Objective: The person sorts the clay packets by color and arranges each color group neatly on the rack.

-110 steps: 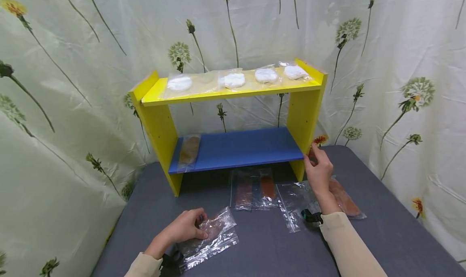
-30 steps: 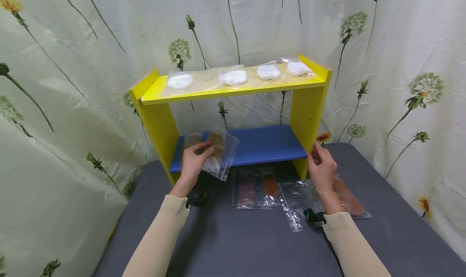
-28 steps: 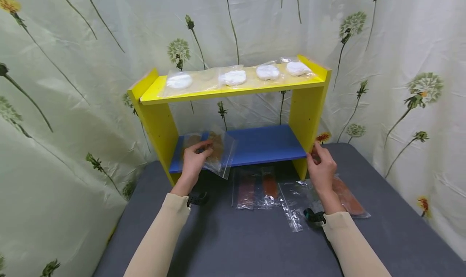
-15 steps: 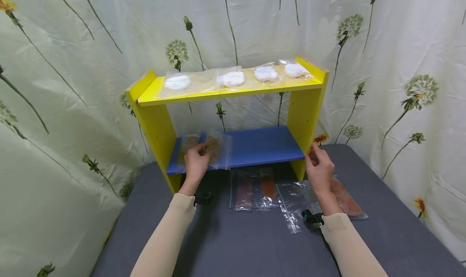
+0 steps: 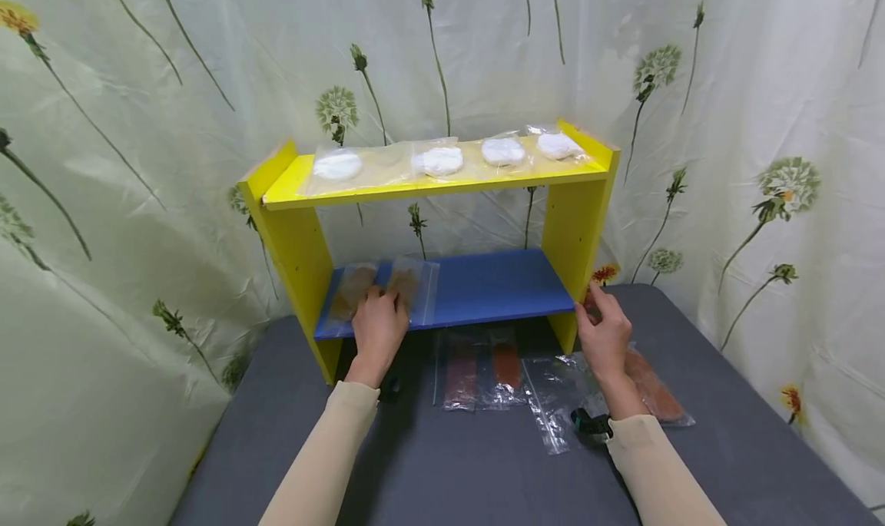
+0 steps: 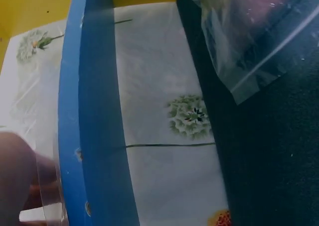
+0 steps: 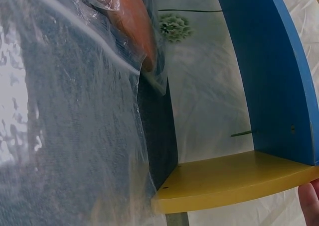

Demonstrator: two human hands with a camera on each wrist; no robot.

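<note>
My left hand [image 5: 379,328] is at the front of the blue lower shelf [image 5: 494,284], fingers bent down at the near-left edge of a clear zip bag [image 5: 413,284] with a flat brown piece inside. In the left wrist view, clear plastic overlaps the fingers [image 6: 17,173] beside the blue board. A similar brown-filled bag [image 5: 351,292] lies just left of it on the same shelf, partly hidden by the hand. My right hand [image 5: 603,330] pinches the front edge of the yellow right side panel [image 5: 577,234] of the shelf unit, level with the blue board.
Several bags with white round contents [image 5: 442,161] line the yellow top shelf. On the dark table below lie bags with a reddish piece [image 5: 462,372] and an orange piece [image 5: 507,365]. Another bag with an orange piece [image 5: 650,384] lies under the right forearm. A floral curtain [image 5: 429,65] hangs behind.
My left hand has carried the brown-filled bag up from the table onto the blue shelf, beside the first one. It has since shifted lower toward the shelf's front edge. The right hand stays put.
</note>
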